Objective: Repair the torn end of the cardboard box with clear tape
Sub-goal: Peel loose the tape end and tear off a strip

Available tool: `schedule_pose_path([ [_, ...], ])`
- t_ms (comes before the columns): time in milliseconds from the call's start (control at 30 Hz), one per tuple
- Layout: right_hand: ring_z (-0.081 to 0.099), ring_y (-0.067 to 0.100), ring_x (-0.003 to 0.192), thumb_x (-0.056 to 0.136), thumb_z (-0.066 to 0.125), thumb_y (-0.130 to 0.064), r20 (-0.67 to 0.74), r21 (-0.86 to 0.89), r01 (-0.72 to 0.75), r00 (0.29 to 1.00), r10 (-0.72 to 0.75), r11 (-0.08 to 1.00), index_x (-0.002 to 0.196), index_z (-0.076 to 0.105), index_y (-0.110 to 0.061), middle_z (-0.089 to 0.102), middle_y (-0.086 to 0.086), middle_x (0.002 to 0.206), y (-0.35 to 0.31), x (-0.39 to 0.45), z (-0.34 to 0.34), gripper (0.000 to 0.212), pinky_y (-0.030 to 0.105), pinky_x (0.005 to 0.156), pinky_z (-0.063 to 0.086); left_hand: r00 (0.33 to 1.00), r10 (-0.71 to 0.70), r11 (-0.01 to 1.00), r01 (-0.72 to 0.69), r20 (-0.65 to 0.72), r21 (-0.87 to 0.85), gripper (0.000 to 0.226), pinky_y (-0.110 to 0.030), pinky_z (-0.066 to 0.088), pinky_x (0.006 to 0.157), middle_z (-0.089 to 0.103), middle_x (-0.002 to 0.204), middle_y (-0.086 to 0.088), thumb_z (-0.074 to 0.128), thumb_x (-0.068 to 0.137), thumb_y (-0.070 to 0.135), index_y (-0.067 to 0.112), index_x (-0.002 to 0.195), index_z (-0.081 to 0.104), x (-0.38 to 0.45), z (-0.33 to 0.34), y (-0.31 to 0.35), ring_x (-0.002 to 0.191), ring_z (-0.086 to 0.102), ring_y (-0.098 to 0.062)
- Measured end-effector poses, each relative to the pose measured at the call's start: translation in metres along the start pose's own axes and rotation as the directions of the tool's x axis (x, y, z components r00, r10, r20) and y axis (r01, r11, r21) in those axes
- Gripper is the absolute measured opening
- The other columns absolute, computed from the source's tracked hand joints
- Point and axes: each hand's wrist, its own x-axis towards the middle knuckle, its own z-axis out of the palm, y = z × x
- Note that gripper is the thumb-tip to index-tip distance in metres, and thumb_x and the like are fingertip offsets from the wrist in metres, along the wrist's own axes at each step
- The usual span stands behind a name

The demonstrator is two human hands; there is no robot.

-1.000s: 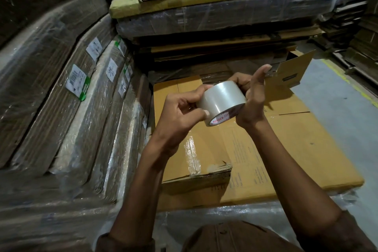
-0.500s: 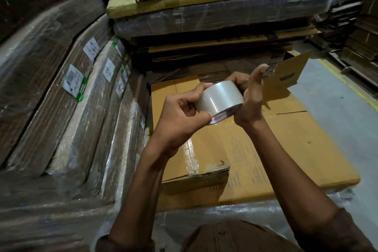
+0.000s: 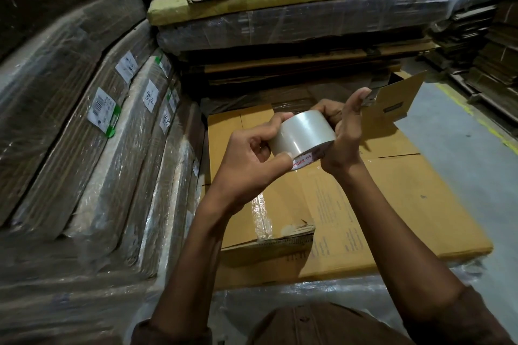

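Tape count: one roll of clear tape (image 3: 304, 134), held up in the air between both hands, above the flattened box.
Box count: one flattened cardboard box (image 3: 392, 204) lying flat on a plastic-wrapped stack; its near end carries the torn end (image 3: 297, 230), ragged and lifted, with one strip of clear tape (image 3: 262, 213) already running along the seam up to it.
Hands: two, both raised in front of the chest, forearms bare.
Left hand (image 3: 246, 157): grip closed round the near side of the roll, thumb tip pressed on the roll's lower face by the printed core, fingers curled over the top edge.
Right hand (image 3: 343, 131): grip closed on the far side of the roll, fingers wrapped behind it, thumb standing straight up and clear of the tape.
Roll writing: red letters on the white core read "ONDER-555"; the first letter is covered by the left thumb.
Box writing: columns of small dark print on the near right panel, too small to read.
Loose flap (image 3: 392, 103): one cardboard piece standing up behind the right thumb, with a small dark printed bar, unreadable.
Wrapped bundles (image 3: 84, 134): several at the left, stacked on edge in clear film; white labels with green edges and a barcode; one handwritten label, figures unclear.
Floor (image 3: 462, 165): grey, with a yellow line at right.
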Motion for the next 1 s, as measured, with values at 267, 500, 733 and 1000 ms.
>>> schedule_pose_path([
  [267,0.049,0.036,0.062,0.069,0.023,-0.099,-0.001,0.012,0.003,1.0,-0.003,1.0,0.058,0.058,-0.015,0.049,0.018,0.061,0.0008,-0.0011,0.0021,0.091,0.039,0.06,0.036,0.999,0.031,0.999,-0.031,0.013,0.035,0.051,-0.029,0.053,0.089,0.062,0.134,-0.011,0.059,0.078,0.001,-0.001,0.129,0.063,0.0,-0.0032,-0.0011,0.123,0.059,-0.025],
  [500,0.055,0.033,0.066,0.07,0.024,-0.098,-0.008,0.016,0.008,1.0,-0.008,1.0,0.06,0.059,-0.015,0.052,0.013,0.063,0.0019,-0.0003,0.0005,0.091,0.035,0.062,0.037,1.0,-0.015,0.997,0.017,-0.018,0.079,0.061,-0.048,0.055,0.092,0.062,0.132,-0.008,0.068,0.079,0.025,0.007,0.137,0.06,-0.0021,0.0005,0.0021,0.12,0.061,-0.027],
  [733,0.056,0.037,0.069,0.072,0.023,-0.097,-0.02,0.0,0.008,1.0,-0.008,1.0,0.064,0.058,-0.009,0.053,0.021,0.068,0.0038,-0.0001,-0.0021,0.095,0.042,0.066,0.038,1.0,-0.024,0.994,0.022,0.014,0.109,0.06,-0.042,0.054,0.083,0.063,0.13,-0.012,0.066,0.078,0.02,0.006,0.136,0.06,-0.0018,0.0012,0.0051,0.109,0.061,-0.018],
  [1000,0.057,0.042,0.072,0.073,0.021,-0.096,-0.069,-0.026,0.015,0.997,-0.017,1.0,0.067,0.058,-0.005,0.054,0.027,0.072,0.006,-0.0029,-0.0037,0.098,0.04,0.067,0.04,0.999,0.009,0.97,-0.017,0.033,0.244,0.057,-0.062,0.052,0.077,0.06,0.116,-0.024,0.061,0.078,0.027,0.016,0.134,0.062,0.0031,0.004,0.0054,0.086,0.055,-0.028],
])
